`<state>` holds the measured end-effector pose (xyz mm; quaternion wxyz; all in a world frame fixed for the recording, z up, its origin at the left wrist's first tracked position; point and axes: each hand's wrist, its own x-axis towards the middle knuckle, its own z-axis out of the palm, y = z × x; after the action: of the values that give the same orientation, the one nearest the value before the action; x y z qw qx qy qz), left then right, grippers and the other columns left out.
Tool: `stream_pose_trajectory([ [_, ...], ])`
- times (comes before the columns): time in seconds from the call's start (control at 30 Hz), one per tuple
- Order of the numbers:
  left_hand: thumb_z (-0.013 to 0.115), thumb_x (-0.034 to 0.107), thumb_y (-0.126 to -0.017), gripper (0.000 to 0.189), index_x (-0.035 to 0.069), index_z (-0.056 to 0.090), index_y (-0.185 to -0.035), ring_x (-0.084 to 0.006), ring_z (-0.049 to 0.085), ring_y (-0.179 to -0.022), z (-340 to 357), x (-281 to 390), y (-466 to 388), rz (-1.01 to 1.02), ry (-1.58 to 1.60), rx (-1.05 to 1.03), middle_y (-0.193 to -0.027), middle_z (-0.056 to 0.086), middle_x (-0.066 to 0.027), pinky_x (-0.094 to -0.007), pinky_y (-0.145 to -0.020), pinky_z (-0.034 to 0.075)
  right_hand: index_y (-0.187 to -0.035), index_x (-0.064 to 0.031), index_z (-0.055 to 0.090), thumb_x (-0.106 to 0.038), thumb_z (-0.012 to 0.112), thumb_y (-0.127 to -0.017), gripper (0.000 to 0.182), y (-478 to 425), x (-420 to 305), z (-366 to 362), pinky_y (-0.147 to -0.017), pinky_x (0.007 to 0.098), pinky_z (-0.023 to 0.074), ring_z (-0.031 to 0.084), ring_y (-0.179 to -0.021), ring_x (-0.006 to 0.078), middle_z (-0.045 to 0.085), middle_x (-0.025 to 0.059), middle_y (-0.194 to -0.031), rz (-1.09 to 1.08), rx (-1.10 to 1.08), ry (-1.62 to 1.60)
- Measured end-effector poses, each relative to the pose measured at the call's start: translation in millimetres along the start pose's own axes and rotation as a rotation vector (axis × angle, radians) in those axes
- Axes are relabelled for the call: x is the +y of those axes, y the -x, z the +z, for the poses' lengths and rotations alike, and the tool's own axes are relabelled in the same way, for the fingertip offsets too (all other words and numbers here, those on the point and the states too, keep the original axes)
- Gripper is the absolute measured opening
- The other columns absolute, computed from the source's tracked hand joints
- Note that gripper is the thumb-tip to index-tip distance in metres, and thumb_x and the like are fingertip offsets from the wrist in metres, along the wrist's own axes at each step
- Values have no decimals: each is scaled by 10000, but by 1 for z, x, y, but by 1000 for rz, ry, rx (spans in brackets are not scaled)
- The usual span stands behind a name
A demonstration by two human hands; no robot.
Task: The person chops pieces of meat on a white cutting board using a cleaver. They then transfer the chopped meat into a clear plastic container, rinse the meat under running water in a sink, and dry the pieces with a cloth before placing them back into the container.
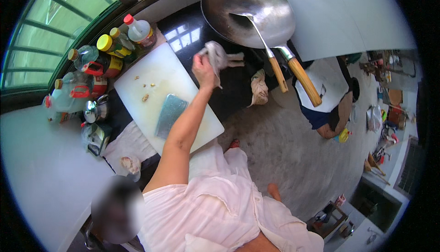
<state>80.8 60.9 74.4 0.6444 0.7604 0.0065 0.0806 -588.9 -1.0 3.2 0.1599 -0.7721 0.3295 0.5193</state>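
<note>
My left hand (pixel 203 71) is closed around a crumpled greyish-white cloth (pixel 216 56) over the black glossy worktop, just beyond the white cutting board (pixel 147 66). My forearm crosses the board and partly covers a broad metal cleaver blade (pixel 168 112) lying flat there; its handle cannot be seen. Small yellowish-brown scraps (pixel 145 97) lie on the board. My right hand is out of view. A large steel wok (pixel 254 14) rests at the top, holding a wooden-handled spatula (pixel 273 63). Near its handle (pixel 304 80) a second, tan cloth (pixel 259 88) drapes over the worktop edge.
Bottles of liquid (pixel 113 47) and a metal pot (pixel 96 109) line the window side. A clear container (pixel 130 166) stands on a pale cloth (pixel 132 142) near the board. What looks like a person in a white top (pixel 323 87) is partly behind the wok handle. A blurred patch covers the lower left.
</note>
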Motion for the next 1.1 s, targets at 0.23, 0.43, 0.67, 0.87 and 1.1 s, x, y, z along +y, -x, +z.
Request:
stream_pose_trajectory([
  [0.23, 530, 205, -778, 577, 33, 332, -1292, -400, 420, -1095, -3, -9, -165, 53, -235, 12, -1198, 425, -263, -469, -933, 336, -1107, 9, 541, -135, 424, -808, 352, -30, 9, -79, -889, 439, 408, 522, -1047, 342, 557, 215, -1108, -15, 2, -5],
  [0.43, 529, 394, -810, 637, 250, 263, -1371, -410, 106, -1315, 24, -84, -206, 87, -968, -445, -1440, 179, -141, -650, -974, 143, -1102, -3, 544, -150, 440, -801, 351, -34, 22, -124, -889, 433, 407, 524, -1043, 331, 559, 205, -1102, 12, 18, -10],
  [0.67, 334, 532, -874, 572, 344, 187, -1394, -412, 25, -1336, 25, -126, -198, 131, -1003, -526, -1474, 130, -77, -655, -991, 100, -1096, -17, 548, -169, 459, -793, 351, -33, 34, -120, -888, 425, 407, 525, -1038, 317, 563, 194, -1094, 13, -9, 7],
  [0.87, 440, 316, -878, 567, 169, 247, -1391, -390, 105, -1334, 2, -83, -8, 337, -1044, -423, -1445, 199, -134, -626, -984, 188, -1091, -29, 551, -184, 475, -786, 351, -66, 12, -126, -888, 419, 407, 526, -1033, 306, 565, 185, -1088, -58, 1, -6],
  [1.1, 539, 290, -813, 512, 202, 417, -1302, -361, 137, -1338, -14, -59, 157, 463, -741, -867, -1427, 221, -152, -607, -979, 218, -1086, -43, 555, -203, 495, -779, 352, -77, 5, -149, -887, 411, 407, 527, -1028, 292, 569, 174, -1080, -73, 56, -74],
])
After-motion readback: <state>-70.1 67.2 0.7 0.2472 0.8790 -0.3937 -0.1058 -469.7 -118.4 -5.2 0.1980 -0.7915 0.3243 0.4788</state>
